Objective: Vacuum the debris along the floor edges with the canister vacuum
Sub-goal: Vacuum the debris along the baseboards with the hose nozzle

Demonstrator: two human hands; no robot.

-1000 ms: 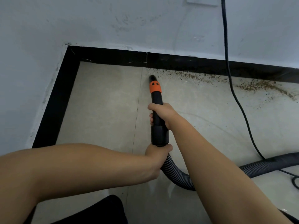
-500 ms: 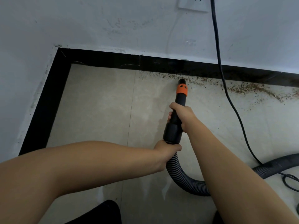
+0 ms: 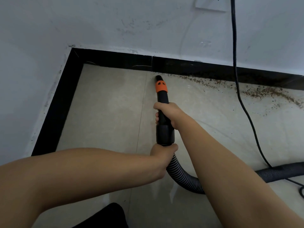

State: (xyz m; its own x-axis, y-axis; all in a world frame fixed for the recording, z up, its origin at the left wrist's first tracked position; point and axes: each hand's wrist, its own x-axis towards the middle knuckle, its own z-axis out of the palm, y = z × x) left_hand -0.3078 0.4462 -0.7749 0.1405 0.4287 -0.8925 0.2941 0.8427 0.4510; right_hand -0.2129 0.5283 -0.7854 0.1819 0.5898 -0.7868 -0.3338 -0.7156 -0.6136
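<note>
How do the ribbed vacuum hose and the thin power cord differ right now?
The ribbed dark grey vacuum hose is thick and corrugated; the thin black power cord is slim and smooth. The hose lies curved on the floor and the left hand grips its end; the cord hangs down the wall untouched, crossing the brown debris. Both run off toward the right edge.

No readable text, label, brand, number or sign shows on anything in view.

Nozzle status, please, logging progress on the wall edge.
Right hand and left hand grip the vacuum. Nozzle at the baseboard. Debris remains to its right. Power cord crosses it.
</note>
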